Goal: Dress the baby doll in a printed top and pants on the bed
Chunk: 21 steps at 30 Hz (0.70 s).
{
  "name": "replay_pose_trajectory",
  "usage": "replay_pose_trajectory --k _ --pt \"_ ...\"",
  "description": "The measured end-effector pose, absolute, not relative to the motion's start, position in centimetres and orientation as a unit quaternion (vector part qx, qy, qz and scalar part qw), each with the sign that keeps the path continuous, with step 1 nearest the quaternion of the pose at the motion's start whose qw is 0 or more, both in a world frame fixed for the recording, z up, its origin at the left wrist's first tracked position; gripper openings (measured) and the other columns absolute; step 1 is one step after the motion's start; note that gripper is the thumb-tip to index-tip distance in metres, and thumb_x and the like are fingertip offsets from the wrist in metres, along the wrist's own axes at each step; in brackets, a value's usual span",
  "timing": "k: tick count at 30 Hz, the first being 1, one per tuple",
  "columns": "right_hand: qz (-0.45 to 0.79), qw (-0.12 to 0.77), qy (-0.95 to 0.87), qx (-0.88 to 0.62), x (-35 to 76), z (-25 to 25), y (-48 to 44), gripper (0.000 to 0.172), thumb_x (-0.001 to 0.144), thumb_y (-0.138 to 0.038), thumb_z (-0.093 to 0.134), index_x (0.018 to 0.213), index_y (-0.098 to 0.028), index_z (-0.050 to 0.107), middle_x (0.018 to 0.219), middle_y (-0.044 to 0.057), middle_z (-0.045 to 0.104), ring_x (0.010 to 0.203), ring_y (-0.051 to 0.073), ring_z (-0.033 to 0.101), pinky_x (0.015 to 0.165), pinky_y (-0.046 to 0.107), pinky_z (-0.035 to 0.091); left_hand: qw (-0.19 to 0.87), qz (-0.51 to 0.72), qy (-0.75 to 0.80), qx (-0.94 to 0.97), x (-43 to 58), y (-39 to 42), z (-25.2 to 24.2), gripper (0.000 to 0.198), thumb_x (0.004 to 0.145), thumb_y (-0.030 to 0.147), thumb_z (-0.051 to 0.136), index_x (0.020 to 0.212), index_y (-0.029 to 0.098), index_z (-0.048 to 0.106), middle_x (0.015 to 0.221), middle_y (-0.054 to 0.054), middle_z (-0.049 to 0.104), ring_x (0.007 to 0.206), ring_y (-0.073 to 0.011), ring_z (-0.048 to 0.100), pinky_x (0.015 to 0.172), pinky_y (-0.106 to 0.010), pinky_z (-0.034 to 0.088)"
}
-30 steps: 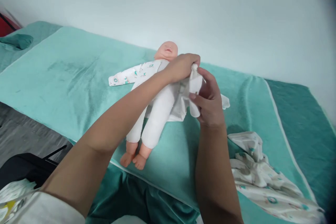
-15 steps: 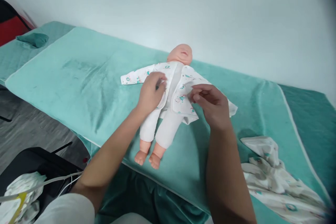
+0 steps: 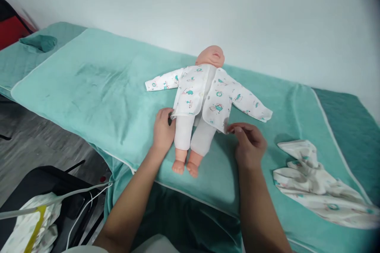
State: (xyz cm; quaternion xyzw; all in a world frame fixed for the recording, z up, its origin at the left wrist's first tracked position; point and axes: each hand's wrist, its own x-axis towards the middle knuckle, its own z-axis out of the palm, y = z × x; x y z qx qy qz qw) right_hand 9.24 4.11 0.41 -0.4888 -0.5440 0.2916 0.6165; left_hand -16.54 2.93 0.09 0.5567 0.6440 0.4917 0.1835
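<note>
A baby doll [image 3: 211, 55] lies on its back on a teal towel [image 3: 89, 83]. It wears a white printed jacket [image 3: 204, 95] with both sleeves spread out sideways, and its white legs and bare feet point towards me. My left hand [image 3: 163, 129] pinches the jacket's lower left hem beside the doll's hip. My right hand [image 3: 248, 142] pinches the lower right hem corner, fingers pressed together.
A crumpled printed garment [image 3: 311, 182] lies on the towel at the right. A folded teal cloth [image 3: 38, 42] sits far left. Below the bed edge are a black seat [image 3: 44, 189], white cables and a bag [image 3: 29, 221]. A white wall runs behind.
The jacket's fronts have been laid over the doll's chest and the right sleeve spread out. Both hands slid down from the chest to the jacket's lower hem.
</note>
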Motion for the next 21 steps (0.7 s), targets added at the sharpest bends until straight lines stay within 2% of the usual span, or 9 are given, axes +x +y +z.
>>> replay_pose_trajectory --k 1,3,6,9,11,13,15,18,21 --pt "0.291 0.621 -0.531 -0.498 9.4 0.1 3.6 0.012 0.084 -0.031 0.076 0.092 -0.022 0.072 0.086 0.002 0.072 0.081 0.018 0.067 0.076 0.034 0.052 0.159 0.473 0.662 0.56 -16.4 3.0 0.1 0.02 0.091 0.012 0.062 0.108 0.021 0.067 0.109 -0.009 0.07 0.105 -0.0254 0.064 0.095 -0.042 0.054" --pt "0.28 0.606 -0.528 -0.525 9.4 -0.3 3.2 0.026 0.079 -0.024 0.075 0.105 -0.023 0.071 0.106 0.005 0.075 0.1 0.021 0.07 0.084 0.036 0.053 0.116 0.427 0.693 0.568 -16.2 3.2 0.2 0.014 0.093 0.016 0.062 0.105 0.021 0.068 0.104 -0.01 0.072 0.1 -0.0277 0.064 0.092 -0.044 0.052" --pt "0.265 0.521 -0.582 -0.564 8.8 -0.3 3.4 0.043 0.076 -0.023 0.069 0.119 -0.023 0.065 0.122 0.008 0.071 0.111 0.025 0.067 0.087 0.039 0.054 0.087 0.375 0.719 0.579 -16.1 3.6 0.4 0.016 0.094 0.019 0.063 0.109 0.021 0.07 0.102 -0.01 0.075 0.098 -0.03 0.066 0.088 -0.044 0.049" --pt "0.23 0.43 -0.64 -0.594 7.7 0.2 3.7 0.041 0.079 -0.033 0.069 0.118 -0.021 0.064 0.111 0.009 0.071 0.098 0.024 0.066 0.084 0.041 0.053 0.085 0.352 0.729 0.581 -16.0 3.9 0.7 0.018 0.095 0.021 0.064 0.112 0.021 0.071 0.099 -0.011 0.077 0.096 -0.0317 0.068 0.083 -0.042 0.047" --pt "0.22 0.401 -0.646 -0.611 7.0 0.6 3.8 0.035 0.081 -0.038 0.068 0.11 -0.02 0.065 0.1 0.007 0.071 0.086 0.022 0.063 0.078 0.04 0.051 0.092 0.357 0.727 0.579 -16.0 3.9 0.8 0.016 0.096 0.022 0.063 0.11 0.021 0.071 0.097 -0.01 0.077 0.094 -0.0312 0.068 0.082 -0.041 0.046" --pt "0.22 0.418 -0.623 -0.624 6.7 0.8 3.6 0.028 0.082 -0.04 0.066 0.101 -0.02 0.065 0.088 0.004 0.069 0.075 0.019 0.059 0.071 0.036 0.049 0.106 0.383 0.72 0.569 -16.1 3.8 0.8 0.015 0.097 0.021 0.061 0.107 0.022 0.071 0.096 -0.009 0.077 0.091 -0.0288 0.069 0.081 -0.039 0.045" --pt "0.209 0.471 -0.582 -0.629 6.7 0.9 3.4 0.025 0.08 -0.042 0.066 0.094 -0.021 0.062 0.08 0.001 0.066 0.07 0.018 0.057 0.067 0.034 0.047 0.119 0.429 0.708 0.549 -16.1 3.7 0.6 0.014 0.097 0.019 0.058 0.104 0.022 0.07 0.097 -0.007 0.076 0.089 -0.0261 0.068 0.081 -0.038 0.046" --pt "0.207 0.541 -0.519 -0.628 7.1 0.6 3.0 0.029 0.077 -0.043 0.068 0.093 -0.022 0.057 0.076 -0.002 0.062 0.066 0.016 0.056 0.062 0.031 0.046 0.128 0.506 0.684 0.51 -16.2 3.6 0.2 0.014 0.097 0.018 0.054 0.101 0.023 0.067 0.098 -0.005 0.073 0.089 -0.023 0.065 0.081 -0.036 0.048" --pt "0.232 0.538 -0.496 -0.641 7.4 0.4 2.6 0.03 0.075 -0.039 0.068 0.096 -0.023 0.055 0.074 -0.004 0.06 0.061 0.015 0.055 0.059 0.031 0.044 0.136 0.545 0.669 0.486 -16.2 3.7 -0.1 0.011 0.098 0.02 0.053 0.101 0.023 0.063 0.096 -0.004 0.07 0.088 -0.021 0.063 0.081 -0.034 0.049"
